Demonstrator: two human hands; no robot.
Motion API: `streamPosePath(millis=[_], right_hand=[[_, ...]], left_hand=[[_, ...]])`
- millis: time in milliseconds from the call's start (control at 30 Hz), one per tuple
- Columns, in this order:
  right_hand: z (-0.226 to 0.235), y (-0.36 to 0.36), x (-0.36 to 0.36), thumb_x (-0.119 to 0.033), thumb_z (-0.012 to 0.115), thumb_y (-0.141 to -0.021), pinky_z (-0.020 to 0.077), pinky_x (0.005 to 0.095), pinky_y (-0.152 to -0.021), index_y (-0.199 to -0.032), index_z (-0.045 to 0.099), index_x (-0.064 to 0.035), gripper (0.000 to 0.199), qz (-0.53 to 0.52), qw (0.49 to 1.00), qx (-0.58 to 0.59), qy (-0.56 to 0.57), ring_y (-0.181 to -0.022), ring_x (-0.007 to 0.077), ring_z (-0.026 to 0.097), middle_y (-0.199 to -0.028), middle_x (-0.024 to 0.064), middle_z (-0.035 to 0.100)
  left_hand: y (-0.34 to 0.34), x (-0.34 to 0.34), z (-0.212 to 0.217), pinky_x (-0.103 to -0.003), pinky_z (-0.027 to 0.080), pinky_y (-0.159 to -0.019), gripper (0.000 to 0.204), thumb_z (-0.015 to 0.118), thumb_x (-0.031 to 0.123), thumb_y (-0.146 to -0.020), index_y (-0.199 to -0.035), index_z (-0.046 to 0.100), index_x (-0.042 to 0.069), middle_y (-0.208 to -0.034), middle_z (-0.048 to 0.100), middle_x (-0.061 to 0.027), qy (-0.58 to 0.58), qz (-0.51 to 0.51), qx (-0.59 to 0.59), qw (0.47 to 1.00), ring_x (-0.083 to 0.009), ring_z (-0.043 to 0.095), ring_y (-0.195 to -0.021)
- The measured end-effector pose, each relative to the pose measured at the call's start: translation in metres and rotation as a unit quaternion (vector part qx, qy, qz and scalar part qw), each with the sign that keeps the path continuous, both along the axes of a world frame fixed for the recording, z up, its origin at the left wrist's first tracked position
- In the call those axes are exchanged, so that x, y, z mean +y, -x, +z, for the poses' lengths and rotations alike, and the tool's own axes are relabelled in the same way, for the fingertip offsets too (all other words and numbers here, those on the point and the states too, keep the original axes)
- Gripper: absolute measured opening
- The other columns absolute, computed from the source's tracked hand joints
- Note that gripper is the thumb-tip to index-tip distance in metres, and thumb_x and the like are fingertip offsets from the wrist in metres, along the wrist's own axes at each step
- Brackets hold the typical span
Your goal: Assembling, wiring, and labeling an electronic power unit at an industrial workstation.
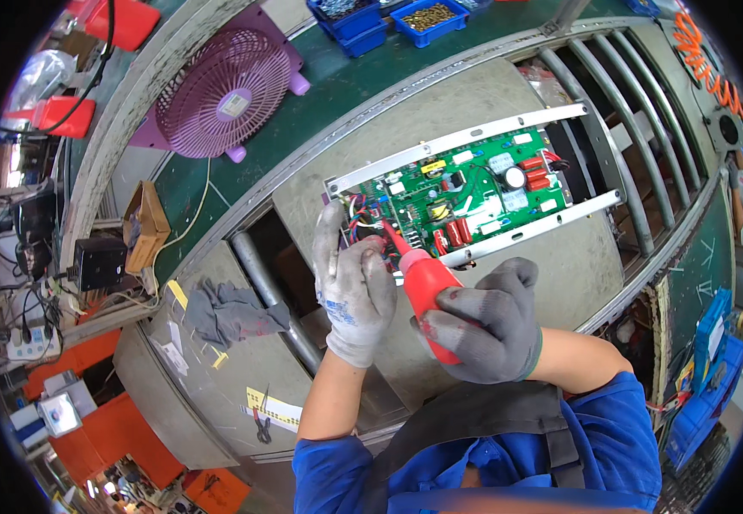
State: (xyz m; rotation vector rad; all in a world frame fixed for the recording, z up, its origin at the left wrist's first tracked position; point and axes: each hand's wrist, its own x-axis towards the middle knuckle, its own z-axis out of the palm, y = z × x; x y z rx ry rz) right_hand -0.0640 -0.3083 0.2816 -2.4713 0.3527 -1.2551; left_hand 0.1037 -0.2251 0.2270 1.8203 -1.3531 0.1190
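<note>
My right hand, in a dark grey glove, is wrapped round a red squeeze bottle. Its thin pointed red nozzle reaches the left end of a green circuit board, among wires and small parts. The board lies in a frame with two silver metal rails. At that same end my left hand, in a pale, stained glove, has its thumb and forefinger brought together by the coloured wires. Its outer fingers stretch upward. What the fingertips pinch, if anything, is hidden.
A purple fan stands at the back left; blue bins of small hardware sit behind. Metal rollers lie to the right and one roller to the left. Near it are a grey cloth and small cutters.
</note>
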Motion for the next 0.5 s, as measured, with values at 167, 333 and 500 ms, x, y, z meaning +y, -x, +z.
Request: streamPosePath(millis=[167, 333, 500], right_hand=[[0.006, -0.002, -0.001, -0.018, 0.077, -0.064, 0.0395, 0.0403, -0.079, -0.099, 0.069, -0.0179, 0.036, -0.001, 0.998, 0.007, -0.055, -0.081, 0.0224, 0.056, -0.094, 0.0011, 0.057], [0.022, 0.003, -0.019, -0.008, 0.084, -0.064, 0.0426, 0.0397, -0.074, -0.104, 0.064, -0.0129, 0.045, 0.015, 0.987, 0.014, -0.162, -0.080, 0.0283, 0.057, -0.093, 0.0074, 0.059], [0.029, 0.048, -0.042, -0.013, 0.078, -0.079, 0.0501, 0.0336, -0.086, -0.107, 0.060, -0.0026, 0.035, -0.033, 0.904, -0.106, -0.414, -0.096, 0.0193, 0.061, -0.105, 0.0115, 0.061]], left_hand=[[0.001, 0.001, 0.000, -0.051, 0.043, -0.108, 0.015, 0.054, 0.002, -0.089, -0.099, 0.064, -0.003, -0.140, 0.050, -0.0353, 0.005, 0.002, 0.010, 1.000, -0.0479, 0.051, -0.131], [-0.001, 0.002, 0.006, -0.049, 0.044, -0.108, 0.016, 0.056, 0.004, -0.091, -0.101, 0.066, -0.004, -0.140, 0.051, -0.0343, -0.013, 0.003, -0.025, 1.000, -0.0469, 0.052, -0.130], [-0.009, -0.003, 0.025, -0.049, 0.042, -0.108, 0.026, 0.060, 0.006, -0.089, -0.112, 0.070, -0.001, -0.142, 0.049, -0.0322, -0.025, -0.004, 0.049, 0.998, -0.0457, 0.052, -0.129]])
